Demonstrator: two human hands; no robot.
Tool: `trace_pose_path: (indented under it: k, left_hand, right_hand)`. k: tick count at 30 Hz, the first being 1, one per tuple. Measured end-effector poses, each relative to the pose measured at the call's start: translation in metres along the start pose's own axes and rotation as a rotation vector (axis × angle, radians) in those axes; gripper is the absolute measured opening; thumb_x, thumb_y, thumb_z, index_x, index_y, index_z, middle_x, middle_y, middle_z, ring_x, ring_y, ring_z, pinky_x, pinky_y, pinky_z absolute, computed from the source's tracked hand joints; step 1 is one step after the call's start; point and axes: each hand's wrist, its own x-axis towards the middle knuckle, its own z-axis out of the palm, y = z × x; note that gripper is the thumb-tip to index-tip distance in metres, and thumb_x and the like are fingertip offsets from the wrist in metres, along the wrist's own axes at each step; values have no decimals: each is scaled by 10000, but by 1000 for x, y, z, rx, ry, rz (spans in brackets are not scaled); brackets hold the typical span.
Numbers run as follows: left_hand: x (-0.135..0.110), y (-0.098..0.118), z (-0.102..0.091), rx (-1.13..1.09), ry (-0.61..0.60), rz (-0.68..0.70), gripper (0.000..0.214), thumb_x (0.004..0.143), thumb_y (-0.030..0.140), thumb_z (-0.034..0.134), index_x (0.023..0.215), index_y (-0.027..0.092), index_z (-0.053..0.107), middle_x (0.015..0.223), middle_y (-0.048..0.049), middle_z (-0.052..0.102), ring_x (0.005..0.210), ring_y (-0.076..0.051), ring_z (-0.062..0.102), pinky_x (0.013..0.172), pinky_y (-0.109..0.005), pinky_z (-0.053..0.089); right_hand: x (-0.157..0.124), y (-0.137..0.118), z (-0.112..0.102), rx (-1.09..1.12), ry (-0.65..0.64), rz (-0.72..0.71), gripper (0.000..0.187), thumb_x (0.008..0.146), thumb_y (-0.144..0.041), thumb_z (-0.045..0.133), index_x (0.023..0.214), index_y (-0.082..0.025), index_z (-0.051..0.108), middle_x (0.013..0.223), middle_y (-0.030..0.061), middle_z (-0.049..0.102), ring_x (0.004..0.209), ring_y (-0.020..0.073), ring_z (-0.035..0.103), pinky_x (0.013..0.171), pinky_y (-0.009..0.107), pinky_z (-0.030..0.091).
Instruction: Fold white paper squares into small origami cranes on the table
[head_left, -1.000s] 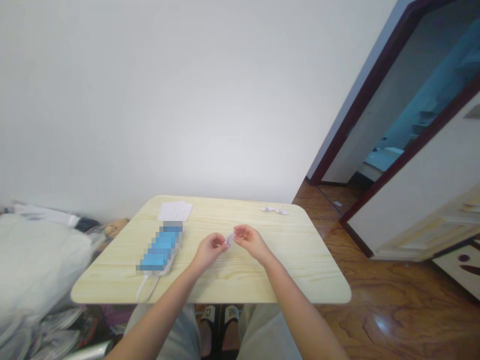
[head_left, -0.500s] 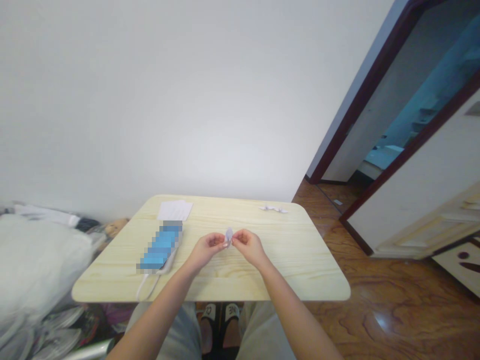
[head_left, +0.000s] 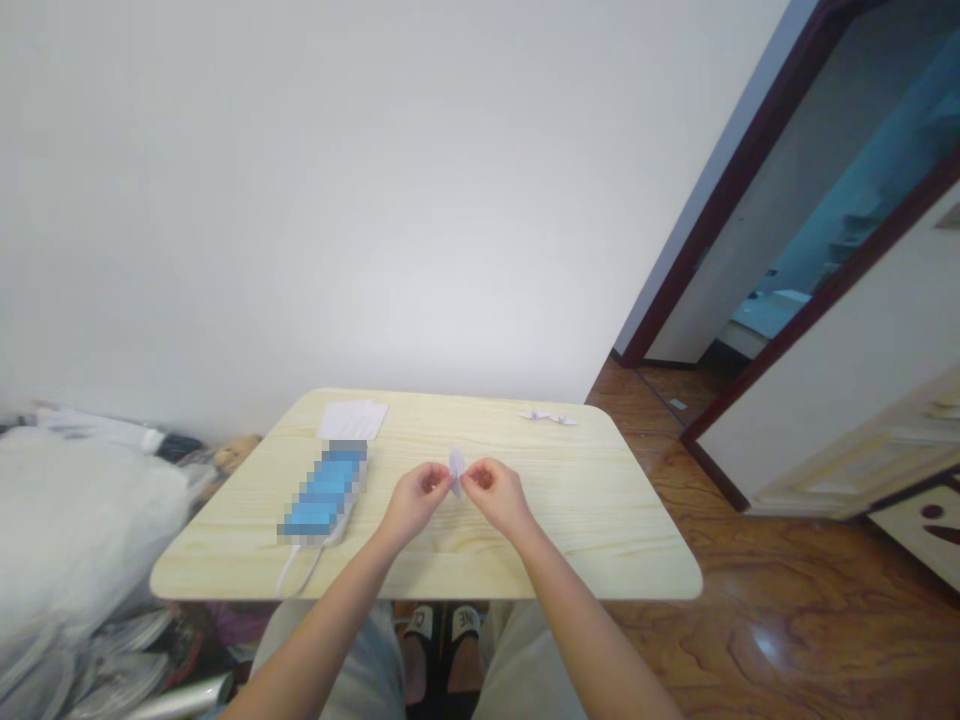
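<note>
A small piece of folded white paper (head_left: 456, 463) stands upright between my hands, over the middle of the table (head_left: 600, 520). My left hand (head_left: 417, 499) pinches its left side between thumb and fingers. From the other side, my right hand (head_left: 496, 492) pinches it the same way, fingers curled in. The fingertips hide the paper's lower middle, so its exact folds are too small to make out. Two small folded paper pieces (head_left: 547, 417) lie close together near the table's back right edge.
Flat white sheets (head_left: 352, 419) lie at the back left of the table. In front of them is a phone-like device with a pixelated blue screen (head_left: 324, 492), and a white cable (head_left: 285, 572) runs from it over the front edge. A wall stands behind the table.
My fingers have shifted slightly on the paper, and both hands now pinch it more closely at the middle. The view has moved a little; the other things stay put.
</note>
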Motion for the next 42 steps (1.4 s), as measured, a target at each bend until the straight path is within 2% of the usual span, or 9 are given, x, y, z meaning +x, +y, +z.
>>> trace_pose_path:
  k: [6,12,16,20,25,32,38,42]
  left_hand:
    - [-1,6,-1,53,32,34,180,720,338,564,739,163,599,734,-35,654,685,-162,599,637,-257,456]
    - [-2,8,1,82,80,34,182,727,344,549,712,167,590,682,-20,636,635,-152,580,601,-250,445]
    - [-1,9,6,62,148,6,185,711,345,558,710,164,596,663,-15,636,606,-149,581,573,-246,443]
    - [-1,11,7,-10,179,-24,198,689,348,582,726,154,600,683,-27,654,632,-159,606,601,-256,466]
    - [-1,16,4,-113,185,-54,232,676,361,613,744,139,620,734,-56,678,691,-176,627,662,-275,491]
    - [-1,22,-1,-141,162,-78,272,669,379,617,781,137,673,758,-66,699,665,-182,634,604,-274,513]
    - [0,26,-1,-198,175,-98,254,631,353,657,770,141,671,729,-53,698,643,-172,629,616,-276,517]
    - [0,23,4,-334,213,-140,252,648,359,643,744,125,638,720,-48,676,662,-159,618,627,-272,519]
  right_hand:
    - [2,-2,3,-22,-15,42,116,705,-294,577,705,-185,616,660,1,645,573,118,565,550,220,431]
    - [1,-14,2,-137,1,28,84,715,-281,572,709,-208,613,658,-12,645,572,117,568,558,217,415]
    - [-1,-24,3,-260,67,-32,55,714,-257,568,719,-219,608,679,-15,644,563,114,552,577,222,402]
    - [-2,-27,5,-281,116,-103,75,735,-241,543,735,-211,611,693,-3,634,575,115,534,605,226,400]
    - [-3,-25,3,-202,68,-230,132,787,-239,504,789,-206,632,756,15,638,612,114,539,640,230,413]
    - [-3,-20,1,-130,43,-279,179,809,-242,492,883,-223,655,843,34,641,742,131,570,713,246,447]
    - [-6,-18,2,-200,36,-359,238,823,-191,458,940,-244,658,880,41,627,831,145,562,748,252,448]
    - [-9,-17,3,-270,12,-426,321,808,-112,423,1018,-236,632,961,61,603,887,161,535,773,280,442]
